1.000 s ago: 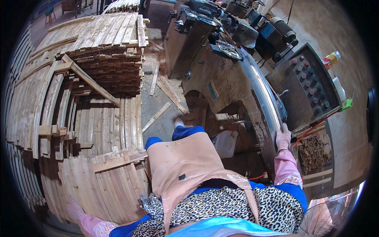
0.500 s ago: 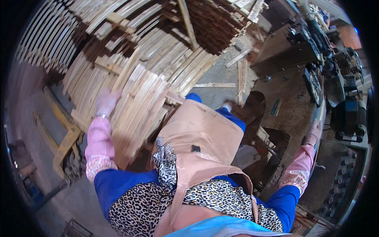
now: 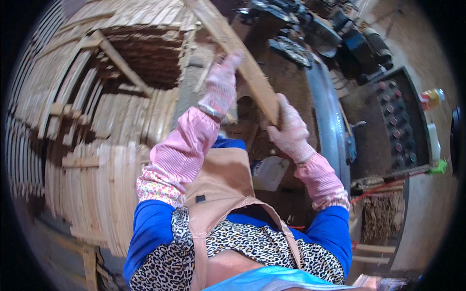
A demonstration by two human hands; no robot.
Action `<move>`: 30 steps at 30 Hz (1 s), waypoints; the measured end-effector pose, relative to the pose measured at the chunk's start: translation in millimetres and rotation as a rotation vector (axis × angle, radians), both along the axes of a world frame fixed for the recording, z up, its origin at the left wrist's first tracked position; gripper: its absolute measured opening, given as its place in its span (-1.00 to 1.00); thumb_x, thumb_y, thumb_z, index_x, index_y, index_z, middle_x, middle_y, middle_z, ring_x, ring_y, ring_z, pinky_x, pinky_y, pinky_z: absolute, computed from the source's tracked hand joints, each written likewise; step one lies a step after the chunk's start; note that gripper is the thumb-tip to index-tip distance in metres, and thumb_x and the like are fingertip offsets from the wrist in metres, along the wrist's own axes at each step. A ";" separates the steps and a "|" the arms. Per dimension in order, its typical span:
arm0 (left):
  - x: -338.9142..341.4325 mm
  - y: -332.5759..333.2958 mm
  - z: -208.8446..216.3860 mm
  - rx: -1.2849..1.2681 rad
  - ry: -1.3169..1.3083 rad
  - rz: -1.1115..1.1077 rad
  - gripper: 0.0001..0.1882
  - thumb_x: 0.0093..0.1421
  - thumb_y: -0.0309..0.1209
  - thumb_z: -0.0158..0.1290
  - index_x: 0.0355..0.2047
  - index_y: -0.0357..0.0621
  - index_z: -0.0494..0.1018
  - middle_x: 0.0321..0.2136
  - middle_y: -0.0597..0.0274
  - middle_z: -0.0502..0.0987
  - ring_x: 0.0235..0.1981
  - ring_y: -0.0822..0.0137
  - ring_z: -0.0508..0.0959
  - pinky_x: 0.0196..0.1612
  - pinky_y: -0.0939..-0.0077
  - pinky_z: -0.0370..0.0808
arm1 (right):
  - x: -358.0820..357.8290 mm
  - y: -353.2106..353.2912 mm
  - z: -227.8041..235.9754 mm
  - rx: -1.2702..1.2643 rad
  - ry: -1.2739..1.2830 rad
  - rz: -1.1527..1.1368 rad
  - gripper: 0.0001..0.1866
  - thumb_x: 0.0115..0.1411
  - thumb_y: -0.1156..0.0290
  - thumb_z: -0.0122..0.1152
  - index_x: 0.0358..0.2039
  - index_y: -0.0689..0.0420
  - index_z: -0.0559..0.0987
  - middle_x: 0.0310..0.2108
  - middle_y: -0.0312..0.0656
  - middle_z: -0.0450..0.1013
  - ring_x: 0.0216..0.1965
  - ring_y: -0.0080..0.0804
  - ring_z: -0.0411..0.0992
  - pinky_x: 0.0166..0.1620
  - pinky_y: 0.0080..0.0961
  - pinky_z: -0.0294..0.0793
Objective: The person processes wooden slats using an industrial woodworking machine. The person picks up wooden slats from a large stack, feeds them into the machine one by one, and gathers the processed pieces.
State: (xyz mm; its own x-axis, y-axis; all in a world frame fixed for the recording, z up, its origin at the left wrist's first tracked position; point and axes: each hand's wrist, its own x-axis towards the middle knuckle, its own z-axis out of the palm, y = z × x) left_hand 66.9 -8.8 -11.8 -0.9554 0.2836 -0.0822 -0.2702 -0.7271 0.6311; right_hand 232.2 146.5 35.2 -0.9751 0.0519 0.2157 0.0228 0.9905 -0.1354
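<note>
Long pale wooden slat [image 3: 242,58] held two-handed, slanting from 11 to centre: left hand [image 3: 221,82] wrapped mid-length to steady, right hand [image 3: 290,131] clamped on near end. Stacked slats [image 3: 97,160] at 9.

My two gloved hands, one wooden slat, and the countable things around them.

I count two hands of mine, the left hand [image 3: 222,82] and the right hand [image 3: 290,132], each in one pale knit glove, and together they grip one long wooden slat [image 3: 238,53]. I wear two pink striped oversleeves [image 3: 180,148] and one tan apron [image 3: 221,182]. At my left lie stacked slats [image 3: 104,160], too many and too blurred for me to count. At my right stands one grey control panel [image 3: 399,123] with about a dozen round buttons, one yellow bottle [image 3: 431,98] beside it, and one white jug [image 3: 270,172] below my right hand.
</note>
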 end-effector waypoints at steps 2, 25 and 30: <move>28.3 25.2 6.7 0.166 0.154 -0.313 -0.53 0.29 -0.23 0.16 0.13 -0.16 0.39 -0.31 0.30 0.54 -0.33 0.38 0.56 -0.26 0.54 0.54 | 48.2 58.2 5.5 0.016 0.213 -0.087 -0.09 0.02 0.33 0.40 0.38 0.11 0.19 -0.06 0.12 0.50 -0.01 0.06 0.51 0.07 -0.14 0.50; 106.9 -187.8 -234.7 -1.705 0.204 0.054 -0.22 0.13 -0.09 0.23 0.29 -0.18 0.29 0.25 -0.13 0.34 0.32 -0.04 0.28 0.40 0.19 0.14 | -66.8 312.7 -20.4 0.197 0.355 -0.652 -0.47 0.22 0.16 0.24 0.20 -0.07 0.43 0.06 0.07 0.48 0.10 0.10 0.43 0.11 -0.06 0.46; 197.0 -301.4 -220.1 -2.476 0.021 -0.236 -0.03 0.08 -0.04 0.23 0.42 -0.13 0.10 0.42 -0.05 0.07 0.46 0.00 0.01 0.48 0.01 -0.12 | 22.0 272.2 -45.3 0.141 0.300 -0.517 -0.43 0.26 0.19 0.21 0.28 -0.07 0.39 0.09 0.03 0.44 0.13 0.05 0.41 0.17 -0.12 0.42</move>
